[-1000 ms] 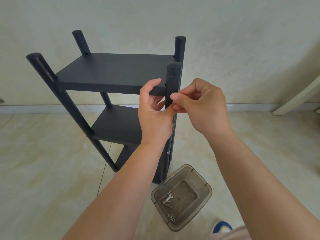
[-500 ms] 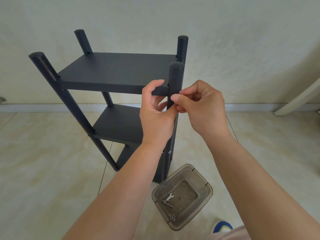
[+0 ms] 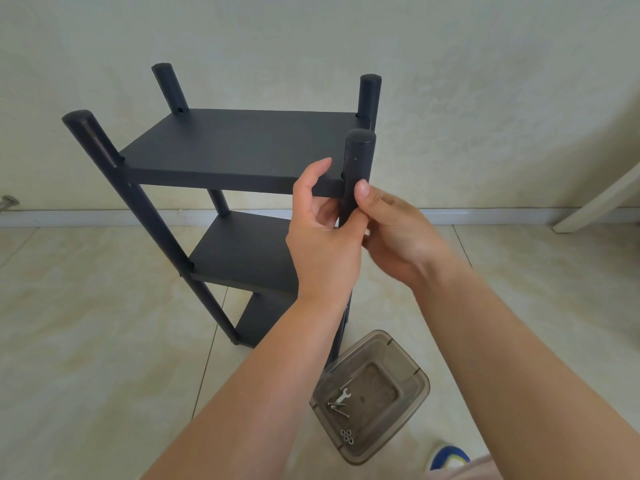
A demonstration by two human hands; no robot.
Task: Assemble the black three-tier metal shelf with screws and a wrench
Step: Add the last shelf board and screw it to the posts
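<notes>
The black three-tier shelf [image 3: 242,147] stands upright on the tiled floor, its four posts rising above the top tier. My left hand [image 3: 322,244] holds the top tier's front edge beside the near right post [image 3: 360,154], thumb raised in front and fingers curled underneath. My right hand [image 3: 398,233] grips that post just below the tier, thumb pressed on its front and fingers wrapped behind. Anything small between the fingers is hidden. A small wrench [image 3: 344,396], two or three screws [image 3: 337,408] and several nuts [image 3: 346,436] lie in a smoky transparent container [image 3: 412,372] on the floor.
The shelf stands close to a pale wall with a white baseboard. A white furniture leg [image 3: 595,206] slants in at the right. A blue shoe tip [image 3: 448,457] shows at the bottom, next to the container. A metal fitting [image 3: 8,202] sits at the left edge.
My right hand has turned from a fingertip pinch at the post to a grip with the thumb up on the post's front. My left hand has stayed at the shelf edge.
</notes>
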